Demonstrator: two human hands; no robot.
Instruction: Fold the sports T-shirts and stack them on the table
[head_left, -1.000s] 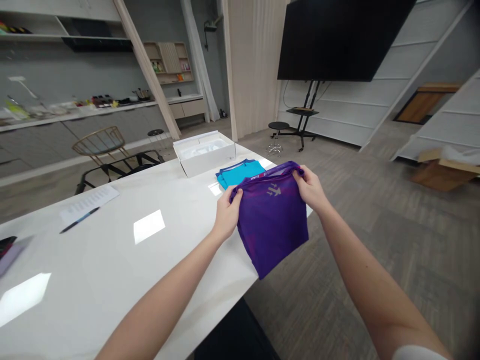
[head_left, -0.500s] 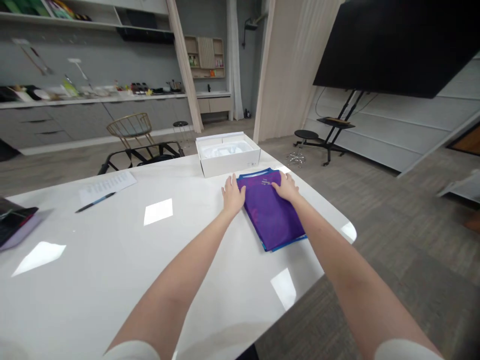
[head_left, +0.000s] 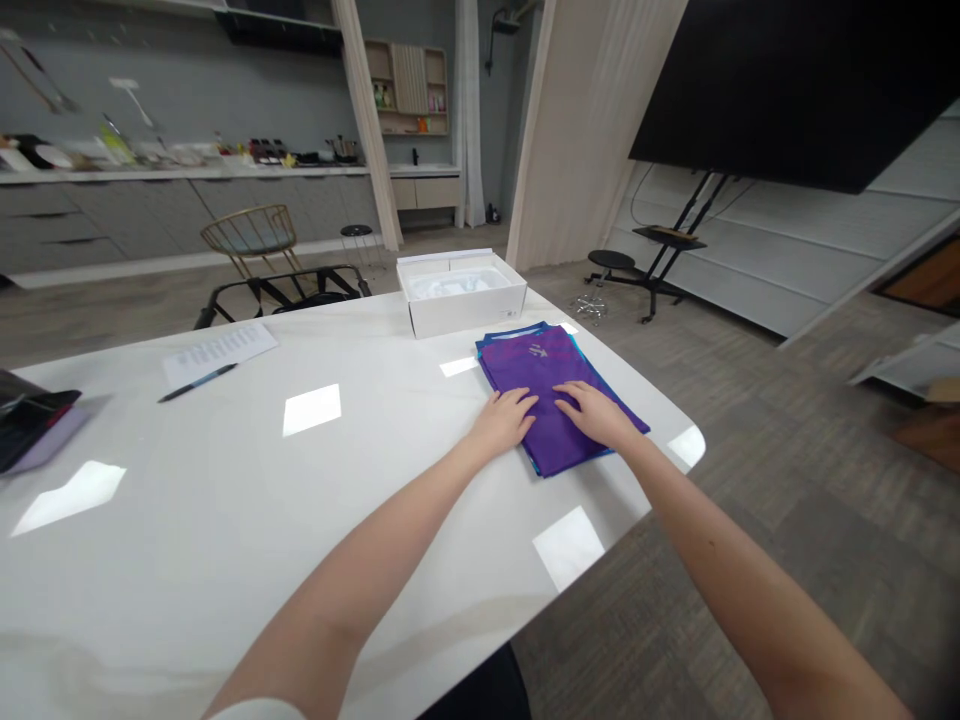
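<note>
hands (head_left: 596,413) moved back from far end of purple garment (head_left: 559,447); now open, unclenched, atop its middle

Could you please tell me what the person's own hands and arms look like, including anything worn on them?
Both the left hand and the right hand are bare, with no glove, ring or watch visible. The edge of a whitish fabric sleeve shows near the left elbow; no sleeve shows on the right arm.

Glossy white table (head_left: 247,540); smooth purple cloth (head_left: 559,440).
</note>
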